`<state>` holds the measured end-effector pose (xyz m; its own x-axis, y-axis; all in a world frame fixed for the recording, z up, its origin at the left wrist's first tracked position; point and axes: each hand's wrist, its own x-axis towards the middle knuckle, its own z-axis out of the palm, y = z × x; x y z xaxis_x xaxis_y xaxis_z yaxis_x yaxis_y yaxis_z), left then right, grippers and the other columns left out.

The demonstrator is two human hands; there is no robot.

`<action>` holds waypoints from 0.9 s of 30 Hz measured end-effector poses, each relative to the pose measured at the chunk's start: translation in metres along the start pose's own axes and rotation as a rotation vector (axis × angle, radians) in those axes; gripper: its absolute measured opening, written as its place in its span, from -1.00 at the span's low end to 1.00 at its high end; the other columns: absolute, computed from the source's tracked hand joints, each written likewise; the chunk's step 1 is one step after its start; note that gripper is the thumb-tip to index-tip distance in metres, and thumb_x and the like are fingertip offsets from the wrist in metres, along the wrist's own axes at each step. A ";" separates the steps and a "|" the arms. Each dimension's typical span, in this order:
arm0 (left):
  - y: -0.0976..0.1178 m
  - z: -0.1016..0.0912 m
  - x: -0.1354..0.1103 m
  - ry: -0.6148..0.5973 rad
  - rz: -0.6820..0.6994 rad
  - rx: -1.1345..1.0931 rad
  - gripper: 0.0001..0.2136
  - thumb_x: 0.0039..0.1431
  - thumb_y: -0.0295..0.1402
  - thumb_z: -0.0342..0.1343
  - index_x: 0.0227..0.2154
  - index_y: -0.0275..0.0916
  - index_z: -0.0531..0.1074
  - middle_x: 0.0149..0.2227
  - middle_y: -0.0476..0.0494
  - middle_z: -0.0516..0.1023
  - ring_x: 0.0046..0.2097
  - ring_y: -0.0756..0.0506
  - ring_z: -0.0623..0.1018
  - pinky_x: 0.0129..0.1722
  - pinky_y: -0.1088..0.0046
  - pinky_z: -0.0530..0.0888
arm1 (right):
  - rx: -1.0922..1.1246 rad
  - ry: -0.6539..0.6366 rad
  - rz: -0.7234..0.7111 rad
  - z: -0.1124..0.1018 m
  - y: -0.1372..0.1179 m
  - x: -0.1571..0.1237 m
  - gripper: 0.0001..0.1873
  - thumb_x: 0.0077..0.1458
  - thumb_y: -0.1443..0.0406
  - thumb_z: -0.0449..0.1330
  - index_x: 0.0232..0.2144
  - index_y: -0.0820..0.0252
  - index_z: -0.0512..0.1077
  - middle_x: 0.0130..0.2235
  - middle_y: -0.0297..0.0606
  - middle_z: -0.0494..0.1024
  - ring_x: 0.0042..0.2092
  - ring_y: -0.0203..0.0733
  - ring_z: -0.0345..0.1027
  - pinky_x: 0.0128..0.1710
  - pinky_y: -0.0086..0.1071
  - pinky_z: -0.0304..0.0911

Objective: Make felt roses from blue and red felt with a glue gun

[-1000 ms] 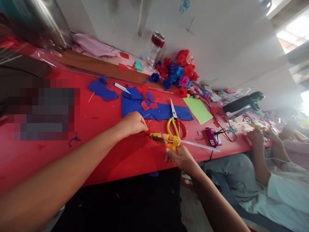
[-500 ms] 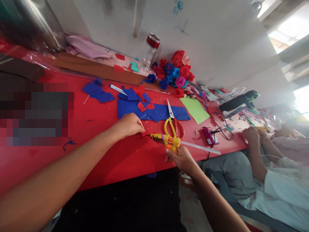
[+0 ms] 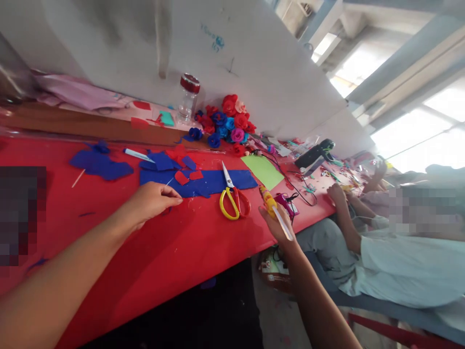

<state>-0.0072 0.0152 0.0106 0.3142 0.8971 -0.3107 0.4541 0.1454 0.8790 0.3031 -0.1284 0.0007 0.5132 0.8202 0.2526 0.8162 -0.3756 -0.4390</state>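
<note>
In the head view, the right hand (image 3: 278,227) grips a yellow glue gun (image 3: 269,199) over the near edge of the red surface (image 3: 174,252), beside yellow-handled scissors (image 3: 232,201). The left hand (image 3: 150,202) rests loosely closed on the surface, near blue felt (image 3: 214,180).

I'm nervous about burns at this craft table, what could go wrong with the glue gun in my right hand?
The right hand holds the glue gun tilted above the red table; glue may drip onto it. The black cords lie just beside it and could snag. The scissors lie between both hands, easy to bump.
</note>
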 end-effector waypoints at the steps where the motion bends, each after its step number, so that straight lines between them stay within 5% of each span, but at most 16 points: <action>1: 0.001 -0.001 0.000 -0.002 -0.009 -0.023 -0.90 -0.20 -0.32 0.19 -0.60 -0.23 0.54 -0.53 -0.08 0.56 -0.40 -0.10 0.45 -0.33 0.41 0.32 | -0.052 0.022 -0.003 0.002 0.006 0.003 -0.60 -0.02 0.00 0.15 -0.29 0.19 0.43 -0.31 -0.15 0.47 -0.29 -0.07 0.35 -0.28 -0.25 0.29; 8: 0.013 -0.005 -0.004 -0.001 -0.069 -0.047 -0.92 -0.22 -0.34 0.18 -0.64 -0.25 0.50 -0.50 -0.08 0.56 -0.35 -0.09 0.46 -0.26 0.43 0.30 | -0.261 0.014 -0.031 0.016 0.026 0.026 -0.64 0.03 0.24 0.12 -0.10 0.22 0.39 -0.08 -0.05 0.35 -0.11 -0.05 0.32 -0.13 -0.23 0.29; 17: 0.006 -0.009 0.001 -0.012 -0.054 -0.105 -0.89 -0.23 -0.29 0.21 -0.62 -0.22 0.50 -0.47 -0.05 0.57 -0.28 -0.10 0.46 -0.19 0.41 0.29 | -0.515 -0.054 -0.171 -0.002 0.009 0.028 -0.63 0.05 0.50 0.00 -0.12 0.29 0.45 0.00 0.03 0.40 0.01 0.04 0.22 0.02 -0.13 0.15; 19: 0.008 -0.010 -0.001 -0.005 -0.038 -0.132 -0.88 -0.20 -0.29 0.22 -0.59 -0.22 0.51 -0.47 -0.05 0.57 -0.30 -0.09 0.46 -0.20 0.42 0.29 | -0.475 0.036 -0.173 -0.006 -0.011 0.021 -0.62 0.05 0.46 0.03 -0.09 0.25 0.46 -0.01 0.02 0.43 0.02 0.08 0.21 0.04 -0.05 0.12; 22: 0.012 -0.012 -0.006 0.042 -0.003 -0.159 -0.91 -0.18 -0.30 0.22 -0.60 -0.20 0.52 -0.49 -0.05 0.57 -0.34 -0.09 0.47 -0.25 0.41 0.31 | -0.132 0.076 -0.316 -0.005 -0.059 0.019 -0.66 0.09 0.38 0.05 -0.11 0.19 0.49 -0.06 -0.06 0.49 -0.01 0.01 0.29 0.05 -0.11 0.14; 27: 0.013 -0.019 -0.009 0.085 0.044 -0.144 -0.93 -0.22 -0.31 0.22 -0.64 -0.18 0.53 -0.48 -0.09 0.59 -0.35 -0.12 0.49 -0.27 0.39 0.34 | 0.381 -0.268 -0.467 0.027 -0.157 0.036 -0.82 0.09 0.29 0.13 -0.33 0.07 0.56 -0.24 -0.29 0.61 -0.16 -0.17 0.44 -0.05 -0.27 0.24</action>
<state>-0.0202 0.0174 0.0316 0.2564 0.9352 -0.2441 0.3155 0.1577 0.9357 0.1861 -0.0280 0.0560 0.0038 0.9575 0.2885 0.7611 0.1843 -0.6218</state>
